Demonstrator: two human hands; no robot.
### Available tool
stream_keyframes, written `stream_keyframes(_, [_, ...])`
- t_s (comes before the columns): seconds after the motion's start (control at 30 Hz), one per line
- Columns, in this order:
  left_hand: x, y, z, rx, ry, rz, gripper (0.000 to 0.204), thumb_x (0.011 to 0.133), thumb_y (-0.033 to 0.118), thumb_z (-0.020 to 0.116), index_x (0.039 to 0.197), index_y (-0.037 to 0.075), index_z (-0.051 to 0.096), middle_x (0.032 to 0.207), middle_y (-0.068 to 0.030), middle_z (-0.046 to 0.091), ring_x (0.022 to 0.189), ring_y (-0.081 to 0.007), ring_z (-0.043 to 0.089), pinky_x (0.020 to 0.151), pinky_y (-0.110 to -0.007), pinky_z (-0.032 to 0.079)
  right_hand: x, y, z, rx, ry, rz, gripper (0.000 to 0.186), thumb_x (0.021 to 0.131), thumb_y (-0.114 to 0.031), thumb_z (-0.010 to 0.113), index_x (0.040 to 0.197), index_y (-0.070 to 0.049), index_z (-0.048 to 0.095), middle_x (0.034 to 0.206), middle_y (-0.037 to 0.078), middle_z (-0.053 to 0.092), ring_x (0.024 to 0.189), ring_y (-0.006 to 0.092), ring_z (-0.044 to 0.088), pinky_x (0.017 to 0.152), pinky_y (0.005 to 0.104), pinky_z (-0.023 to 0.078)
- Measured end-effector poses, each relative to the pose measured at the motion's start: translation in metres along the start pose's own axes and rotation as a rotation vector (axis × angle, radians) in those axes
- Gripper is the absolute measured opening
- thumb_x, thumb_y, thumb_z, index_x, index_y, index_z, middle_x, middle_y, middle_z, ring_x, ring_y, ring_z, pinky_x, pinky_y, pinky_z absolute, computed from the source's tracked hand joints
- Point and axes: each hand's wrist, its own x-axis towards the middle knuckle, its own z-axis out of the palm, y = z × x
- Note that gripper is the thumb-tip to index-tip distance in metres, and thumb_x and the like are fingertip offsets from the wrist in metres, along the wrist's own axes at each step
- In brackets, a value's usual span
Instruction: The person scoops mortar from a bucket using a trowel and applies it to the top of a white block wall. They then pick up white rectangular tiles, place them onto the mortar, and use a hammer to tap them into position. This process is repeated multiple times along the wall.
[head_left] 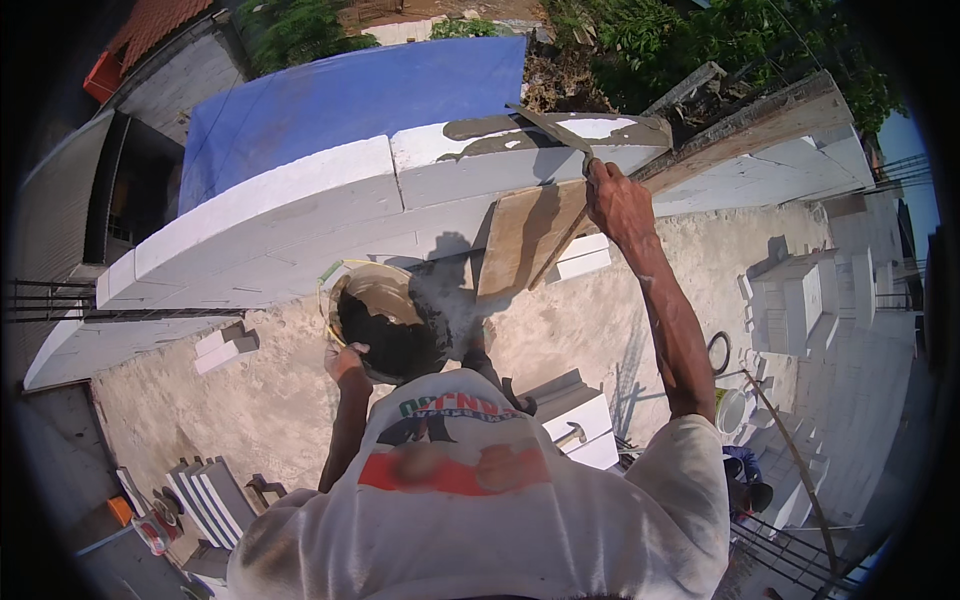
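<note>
Gripping the rim of a round, cream-coloured bucket (388,280) holding dark, wet mortar (372,328), the left hand (347,362) probably steadies it near the wall's foot. The right hand (618,203) is closed around the handle of a flat, grey metal trowel (552,126), its blade over the mortar-smeared top of a white block wall (290,195). A brown, flat wooden board (515,245) leans below (perhaps propped there for spills).

A blue sheet (350,112) is spreading near the top, and trees (655,40) are growing to its right. A red roof (160,28) is showing at upper left. A hammer (571,435) is lying lower down, and rods (50,297) are sticking out at far left.
</note>
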Motion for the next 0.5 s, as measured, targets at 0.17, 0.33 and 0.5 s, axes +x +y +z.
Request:
stream_keyframes(0.17, [-0.005,-0.02,0.011,0.014,-0.229,0.021,0.019,0.077,-0.008,0.057,0.084,0.009,0.053,0.07,-0.0052,0.064,0.059,-0.0142,0.059,0.058,-0.031,0.047,-0.113,-0.094,0.057,0.657,-0.024,0.184,0.026,0.094,-0.018,0.069,0.114,-0.001,0.066,0.093,0.021,0.069,0.081,0.0379,0.068,0.071,0.0425,0.053])
stream_keyframes(0.33, [-0.022,-0.012,0.051,0.37,-0.244,-0.171,0.03,0.068,-0.011,0.067,0.079,0.01,0.049,0.066,-0.0022,0.055,0.049,-0.0138,0.05,0.045,-0.031,0.04,-0.257,-0.163,0.137,1.122,-0.524,0.656,0.024,0.095,-0.021,0.065,0.106,0.0,0.069,0.084,0.02,0.07,0.072,0.0271,0.066,0.07,0.04,0.052])
stream_keyframes(0.5, [-0.043,-0.033,0.084,0.546,-0.38,-0.201,0.028,0.068,-0.01,0.067,0.077,0.01,0.049,0.069,-0.0024,0.055,0.052,-0.0132,0.051,0.047,-0.032,0.04,-0.315,-0.179,0.142,1.05,-0.656,0.795,0.029,0.094,-0.026,0.062,0.101,0.002,0.066,0.079,0.022,0.068,0.074,0.0336,0.069,0.07,0.0478,0.052])
